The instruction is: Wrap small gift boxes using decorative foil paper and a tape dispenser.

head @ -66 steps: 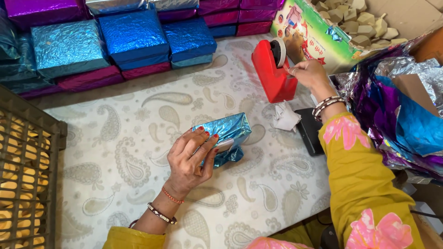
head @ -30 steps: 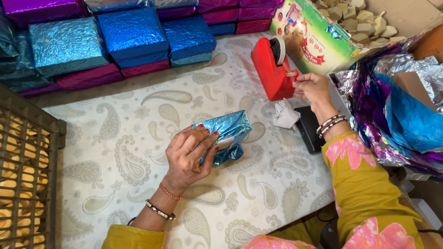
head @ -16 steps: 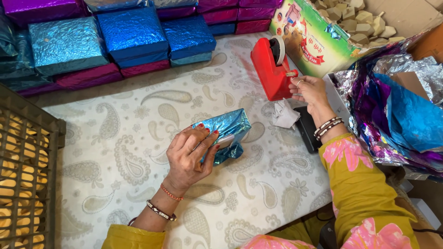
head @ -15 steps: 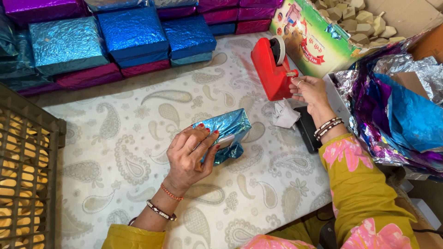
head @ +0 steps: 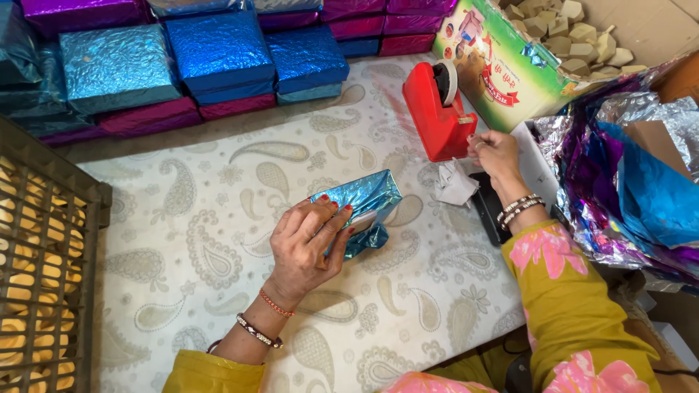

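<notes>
1. The left hand (head: 306, 244) lies flat, fingers spread, pressing down on a small box wrapped in shiny blue foil (head: 362, 207). The foil-wrapped box sits near the middle of the worktop (head: 218, 240), which is covered with a pale paisley cloth.
2. One end of the wrapping looks folded shut; the near-right end is loose and crumpled, so the foil does not look sealed there yet.
3. The right hand (head: 495, 153) is at the near edge of the red tape dispenser (head: 437, 109), fingers pinched together at the cutter. It seems to be pinching a strip of tape, though the tape itself is too thin to make out.
4. Just near the dispenser lies a crumpled white scrap (head: 455, 183), and beside it a dark flat object (head: 489, 211) partly hidden by the right wrist.
5. Along the far edge stand stacks of finished wrapped boxes (head: 211, 51) in blue, teal, purple and magenta foil, so many parcels are already done.
6. On the right, a heap of loose foil sheets (head: 626, 182) in silver, purple and blue is at hand, and beyond it an open green carton (head: 510, 73) holds pale unwrapped blocks, so more is left to wrap.
7. A dark plastic crate (head: 44, 262) stands on the left.
</notes>
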